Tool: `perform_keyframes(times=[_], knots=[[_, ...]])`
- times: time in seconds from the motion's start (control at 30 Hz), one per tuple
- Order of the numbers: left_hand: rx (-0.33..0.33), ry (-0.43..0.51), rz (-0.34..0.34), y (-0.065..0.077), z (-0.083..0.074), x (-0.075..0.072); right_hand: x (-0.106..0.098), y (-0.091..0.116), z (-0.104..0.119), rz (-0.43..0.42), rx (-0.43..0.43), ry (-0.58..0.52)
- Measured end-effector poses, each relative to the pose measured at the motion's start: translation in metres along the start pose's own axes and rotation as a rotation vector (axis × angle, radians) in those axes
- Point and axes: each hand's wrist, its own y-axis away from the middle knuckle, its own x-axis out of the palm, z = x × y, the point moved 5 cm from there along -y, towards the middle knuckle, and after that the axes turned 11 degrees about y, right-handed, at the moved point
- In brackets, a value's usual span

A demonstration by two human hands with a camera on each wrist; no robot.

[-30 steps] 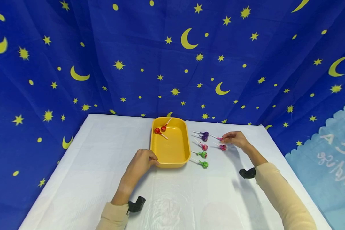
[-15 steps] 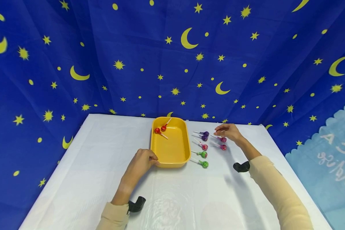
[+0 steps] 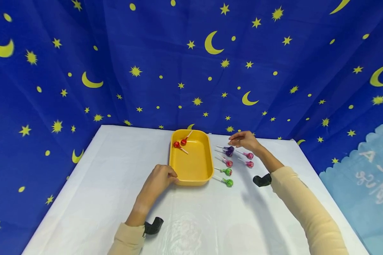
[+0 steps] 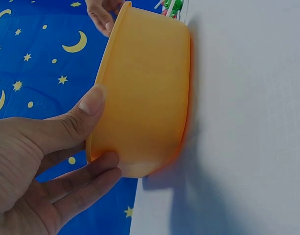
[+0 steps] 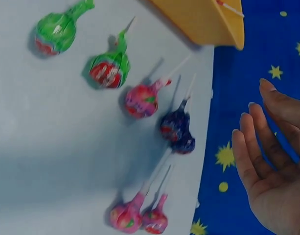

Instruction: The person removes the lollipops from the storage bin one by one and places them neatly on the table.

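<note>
My left hand [image 3: 159, 179] holds the near left corner of a yellow plastic tray [image 3: 191, 183]. In the left wrist view, its thumb and fingers [image 4: 93, 100] pinch the rim there. Two red lollipops [image 3: 177, 144] lie at the back of the tray. My right hand [image 3: 246, 141] hovers, its fingers loosely bent and holding nothing, close to two purple lollipops [image 3: 229, 153]. Below these lie a pink lollipop [image 3: 229, 163] and two green lollipops [image 3: 228, 182]. Two more pink lollipops [image 3: 249, 164] lie to their right, nearer the right wrist.
A white-covered table [image 3: 115, 166] carries everything. Behind it and at the left hangs a blue cloth [image 3: 159, 53] with yellow moons and stars. A light blue panel [image 3: 370, 177] stands at the right. Each wrist wears a black mount [image 3: 261, 180].
My right hand has left the far pink lollipop and moved left and back to the purple ones. The left hand stays on the tray. The head view has shifted slightly.
</note>
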Motion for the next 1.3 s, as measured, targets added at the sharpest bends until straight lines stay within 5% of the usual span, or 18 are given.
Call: perform_keyframes(times=[0.6, 1.3], knots=[[0.006, 0.014, 0.012, -0.001, -0.001, 0.002, 0.041, -0.02, 0.05, 0.079, -0.038, -0.045], [0.008, 0.003, 0.019, -0.002, 0.0, 0.0, 0.093, -0.046, 0.09, 0.083, 0.067, -0.02]])
